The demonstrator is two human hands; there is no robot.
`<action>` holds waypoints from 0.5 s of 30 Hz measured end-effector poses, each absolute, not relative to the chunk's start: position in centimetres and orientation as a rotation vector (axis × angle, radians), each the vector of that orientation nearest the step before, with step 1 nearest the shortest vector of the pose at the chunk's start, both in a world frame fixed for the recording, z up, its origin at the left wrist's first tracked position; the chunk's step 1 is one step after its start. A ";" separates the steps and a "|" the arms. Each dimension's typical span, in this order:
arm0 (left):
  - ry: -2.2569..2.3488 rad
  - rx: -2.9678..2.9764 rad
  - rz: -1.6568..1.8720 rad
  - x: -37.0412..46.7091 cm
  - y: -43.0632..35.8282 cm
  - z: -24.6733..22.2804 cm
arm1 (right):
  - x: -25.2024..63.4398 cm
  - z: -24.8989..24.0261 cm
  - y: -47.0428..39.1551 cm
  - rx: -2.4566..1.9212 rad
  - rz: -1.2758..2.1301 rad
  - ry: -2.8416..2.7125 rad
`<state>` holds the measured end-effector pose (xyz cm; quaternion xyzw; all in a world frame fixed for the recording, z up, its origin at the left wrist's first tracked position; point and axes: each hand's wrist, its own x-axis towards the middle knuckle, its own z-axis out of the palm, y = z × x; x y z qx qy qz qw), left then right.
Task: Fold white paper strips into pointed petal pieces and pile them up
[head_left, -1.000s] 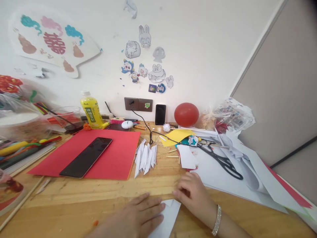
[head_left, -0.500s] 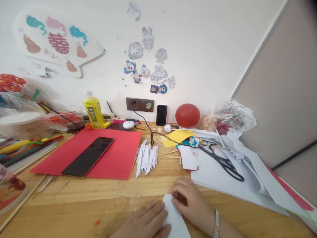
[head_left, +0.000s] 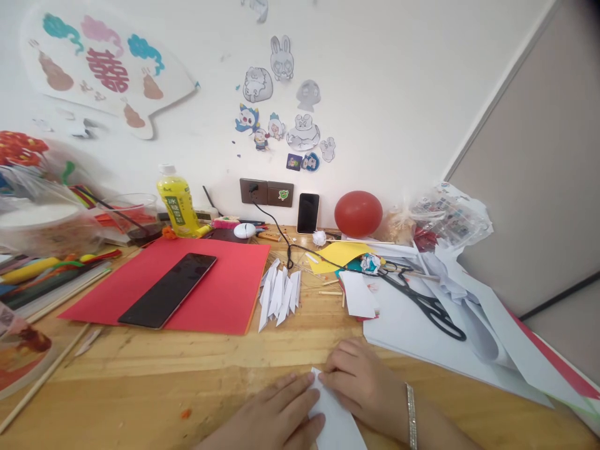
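A white folded paper (head_left: pixel 335 419) lies on the wooden table at the bottom centre, its narrow end pointing away from me. My left hand (head_left: pixel 276 412) rests flat along its left side, fingers spread over the edge. My right hand (head_left: pixel 359 381), with a glittering bracelet at the wrist, pinches the far tip of the paper between thumb and finger, the other fingers curled. Beyond my hands lies a group of narrow folded white paper strips (head_left: pixel 280 294). Right of them is a small stack of white paper pieces (head_left: pixel 360 295).
Red sheets (head_left: pixel 244 275) carry a black tablet (head_left: pixel 169 290) at left. Black scissors (head_left: pixel 429 306) lie on white sheets (head_left: pixel 398 337) at right. A yellow bottle (head_left: pixel 177 203), a phone (head_left: pixel 308 213) and a red balloon (head_left: pixel 359 214) stand by the wall.
My right fingers have come down and closed on the paper's far tip, which looks narrower and more pointed. My left hand has shifted slightly toward the tip. The camera view has tilted a little.
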<state>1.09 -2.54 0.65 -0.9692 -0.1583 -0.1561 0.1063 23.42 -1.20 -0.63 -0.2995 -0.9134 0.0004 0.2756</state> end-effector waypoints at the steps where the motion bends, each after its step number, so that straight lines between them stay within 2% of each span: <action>1: -0.486 -2.843 -0.480 1.1 -2.5 0.6 | 23.5 -0.6 -1.3 -0.804 0.049 -2.454; 9: -0.446 -2.847 -0.436 1.0 -2.4 1.2 | 24.1 0.1 -1.7 -0.886 0.458 -2.402; 15: -0.398 -2.851 -0.382 0.9 -2.3 0.2 | 24.2 0.3 -1.5 -0.988 0.451 -2.448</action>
